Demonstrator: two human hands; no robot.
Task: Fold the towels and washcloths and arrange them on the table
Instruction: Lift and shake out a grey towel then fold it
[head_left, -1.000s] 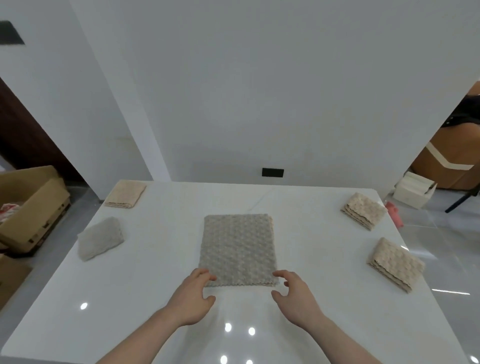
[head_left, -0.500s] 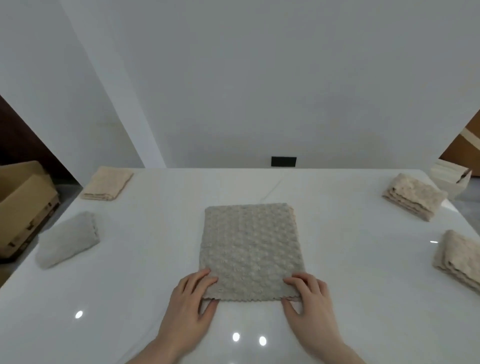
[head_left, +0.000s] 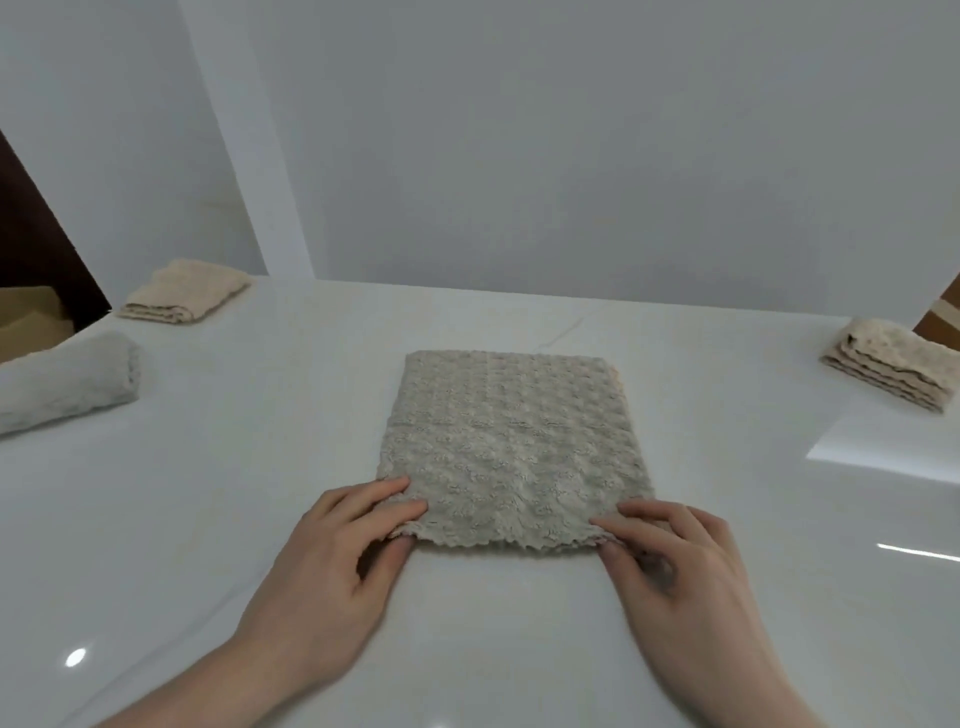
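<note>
Fingertips (head_left: 410, 505) of the left hand (head_left: 332, 577) and right hand (head_left: 675, 577) are pinching the near corners of the cloth (head_left: 511, 447), thumbs tucking under its scalloped hem. The cloth, lying flat at centre frame on the table (head_left: 208, 493), is looking soft, light and limp, so the corners are probably the best hold. Its pile is nubbly against the glossy top. Folded towels are sitting at upper left (head_left: 184, 293) and right (head_left: 893, 366); a grey roll (head_left: 67, 384) is lying at left.

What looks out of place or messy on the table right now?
Nothing stands out. Both hands, left and right, pinch the near corners of the flat grey towel; the other cloths sit folded near the table edges.
</note>
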